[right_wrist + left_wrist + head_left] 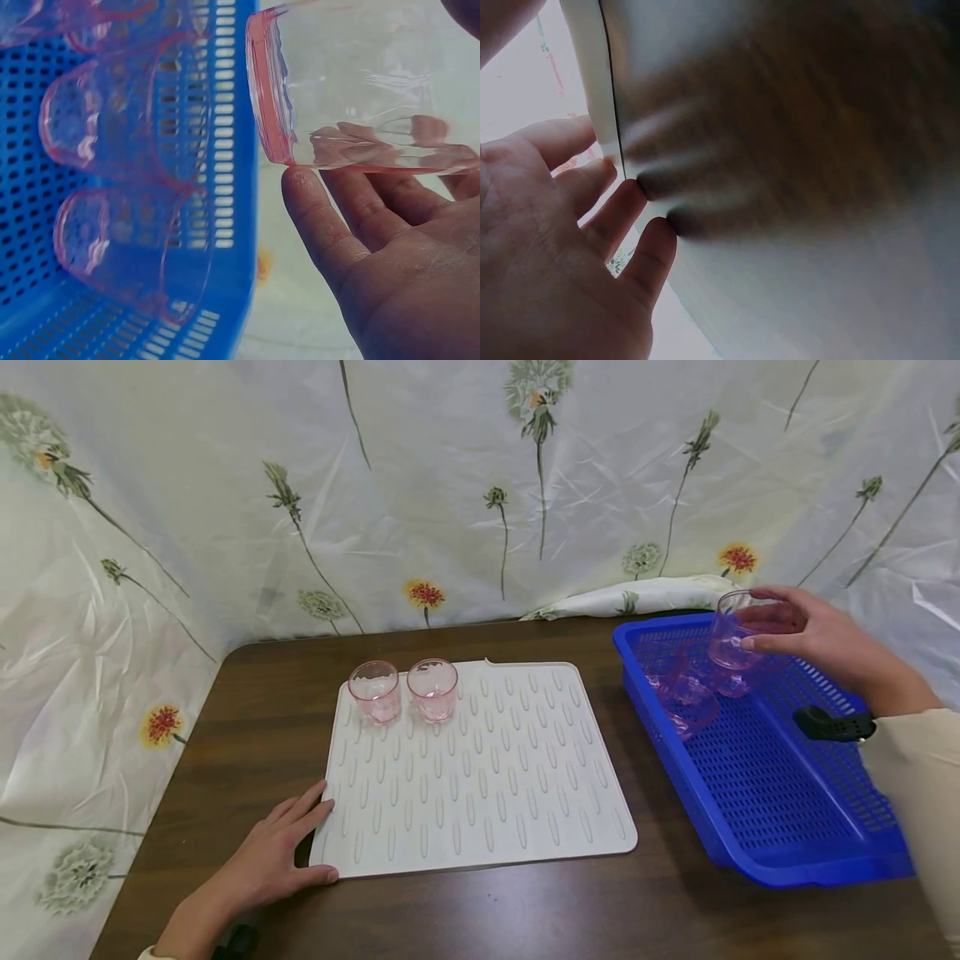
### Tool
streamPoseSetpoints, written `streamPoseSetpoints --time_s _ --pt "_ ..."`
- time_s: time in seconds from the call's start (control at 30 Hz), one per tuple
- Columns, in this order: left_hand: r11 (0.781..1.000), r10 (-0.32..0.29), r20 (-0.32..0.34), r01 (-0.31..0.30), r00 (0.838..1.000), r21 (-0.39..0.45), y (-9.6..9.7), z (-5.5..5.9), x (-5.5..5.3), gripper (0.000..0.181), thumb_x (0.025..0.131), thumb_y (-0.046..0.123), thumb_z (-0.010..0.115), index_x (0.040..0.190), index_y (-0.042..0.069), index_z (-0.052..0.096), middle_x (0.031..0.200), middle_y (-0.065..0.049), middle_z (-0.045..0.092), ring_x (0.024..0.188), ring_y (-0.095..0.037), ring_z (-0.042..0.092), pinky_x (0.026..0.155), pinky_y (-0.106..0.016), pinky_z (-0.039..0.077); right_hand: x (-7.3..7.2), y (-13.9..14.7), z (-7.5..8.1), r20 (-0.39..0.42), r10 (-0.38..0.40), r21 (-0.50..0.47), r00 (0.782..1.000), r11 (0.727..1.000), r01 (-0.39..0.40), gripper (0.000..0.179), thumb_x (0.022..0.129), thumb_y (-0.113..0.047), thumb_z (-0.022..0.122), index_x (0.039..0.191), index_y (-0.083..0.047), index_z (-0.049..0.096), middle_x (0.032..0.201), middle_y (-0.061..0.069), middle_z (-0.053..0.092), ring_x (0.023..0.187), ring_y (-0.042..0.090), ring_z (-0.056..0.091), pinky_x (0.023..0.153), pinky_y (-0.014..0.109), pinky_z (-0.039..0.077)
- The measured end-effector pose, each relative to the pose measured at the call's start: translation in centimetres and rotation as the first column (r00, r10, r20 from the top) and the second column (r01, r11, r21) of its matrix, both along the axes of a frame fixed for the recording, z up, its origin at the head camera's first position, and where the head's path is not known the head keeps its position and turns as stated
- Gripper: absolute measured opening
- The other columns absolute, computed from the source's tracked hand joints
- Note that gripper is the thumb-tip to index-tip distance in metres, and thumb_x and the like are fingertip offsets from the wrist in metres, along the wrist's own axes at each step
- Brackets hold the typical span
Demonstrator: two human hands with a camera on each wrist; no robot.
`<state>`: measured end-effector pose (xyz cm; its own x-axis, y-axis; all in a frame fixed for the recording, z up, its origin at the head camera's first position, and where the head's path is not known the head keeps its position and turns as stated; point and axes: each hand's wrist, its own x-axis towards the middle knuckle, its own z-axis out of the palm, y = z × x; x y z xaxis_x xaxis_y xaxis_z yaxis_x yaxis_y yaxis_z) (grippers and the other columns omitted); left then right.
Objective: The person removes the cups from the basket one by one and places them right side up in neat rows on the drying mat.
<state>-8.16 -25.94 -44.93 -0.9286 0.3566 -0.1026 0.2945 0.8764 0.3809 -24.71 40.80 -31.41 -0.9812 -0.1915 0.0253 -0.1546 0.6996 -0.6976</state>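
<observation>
Two pink glasses (375, 700) stand on one white mat (480, 802). The right hand (825, 639) has its fingers curled round one more glass (726, 645), up at the far end of one blue basket (780, 785). Inside the basket are other pink glasses (688, 702) (at least three, but they overlap). The left hand (262, 856), fingers spread wide, touches the mat's left edge, gripping nothing.
</observation>
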Motion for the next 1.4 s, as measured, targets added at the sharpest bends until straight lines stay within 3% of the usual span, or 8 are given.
streamPoseSetpoints --time_s 0.4,0.63,0.73,0.9,1.27,1.4 --pt "1.000 -0.015 -0.022 0.015 1.000 -0.002 0.0 0.1 0.0 0.091 0.073 0.058 0.079 0.143 0.005 0.052 0.158 -0.018 0.037 0.134 -0.044 0.044 0.098 -0.064 0.043 -1.8 -4.0 1.4 0.080 0.037 0.051 0.996 0.998 -0.042 0.076 0.095 -0.027 0.067 0.156 -0.014 0.024 0.121 -0.026 0.054 0.100 -0.020 0.053 0.077 0.008 0.044" --pt "1.000 -0.012 -0.019 0.012 1.000 0.001 0.0 0.0 0.0 0.091 0.074 0.057 0.079 0.143 0.005 0.052 0.158 -0.018 0.037 0.134 -0.045 0.044 0.098 -0.065 0.042 -2.4 -6.7 2.0 0.089 0.079 0.077 0.993 0.993 -0.086 0.076 0.094 -0.029 0.069 0.155 -0.017 0.026 0.146 0.010 0.053 0.103 -0.019 0.051 0.079 0.009 0.044" --pt "1.000 -0.018 -0.024 0.018 1.000 0.002 0.0 0.0 0.0 0.090 0.074 0.056 0.079 0.143 0.004 0.052 0.158 -0.018 0.037 0.133 -0.045 0.045 0.097 -0.065 0.043 -2.8 -8.0 2.0 0.107 0.104 0.078 0.989 0.991 -0.112 0.078 0.094 -0.029 0.068 0.157 -0.017 0.022 0.151 0.018 0.047 0.119 -0.003 0.057 0.081 0.010 0.045" --pt "1.000 -0.026 -0.038 0.026 0.999 0.003 0.0 -0.1 0.0 0.089 0.074 0.055 0.079 0.142 0.004 0.053 0.157 -0.018 0.038 0.131 -0.045 0.046 0.095 -0.065 0.043 -3.4 -10.1 1.7 0.124 0.162 0.063 0.979 0.983 -0.171 0.081 0.094 -0.026 0.069 0.157 -0.013 0.019 0.152 0.021 0.045 0.136 0.037 0.048 0.082 0.012 0.047" --pt "1.000 -0.026 -0.031 0.026 0.999 0.003 0.0 -0.2 0.0 0.089 0.075 0.054 0.080 0.142 0.004 0.052 0.158 -0.018 0.037 0.131 -0.045 0.046 0.097 -0.065 0.043 -3.8 -14.4 1.7 0.126 0.268 0.026 0.955 0.962 -0.273 0.077 0.092 -0.019 0.071 0.153 -0.010 0.026 0.149 0.020 0.049 0.133 0.036 0.054 0.087 0.017 0.048" --pt "1.000 -0.020 -0.026 0.020 0.999 -0.003 0.1 0.0 -0.1 0.089 0.074 0.054 0.080 0.143 0.004 0.052 0.158 -0.018 0.037 0.132 -0.045 0.045 0.097 -0.065 0.043 -3.9 -15.5 1.8 0.136 0.293 0.027 0.947 0.954 -0.299 0.077 0.091 -0.019 0.072 0.153 -0.009 0.027 0.149 0.020 0.048 0.131 0.037 0.054 0.094 0.030 0.052"
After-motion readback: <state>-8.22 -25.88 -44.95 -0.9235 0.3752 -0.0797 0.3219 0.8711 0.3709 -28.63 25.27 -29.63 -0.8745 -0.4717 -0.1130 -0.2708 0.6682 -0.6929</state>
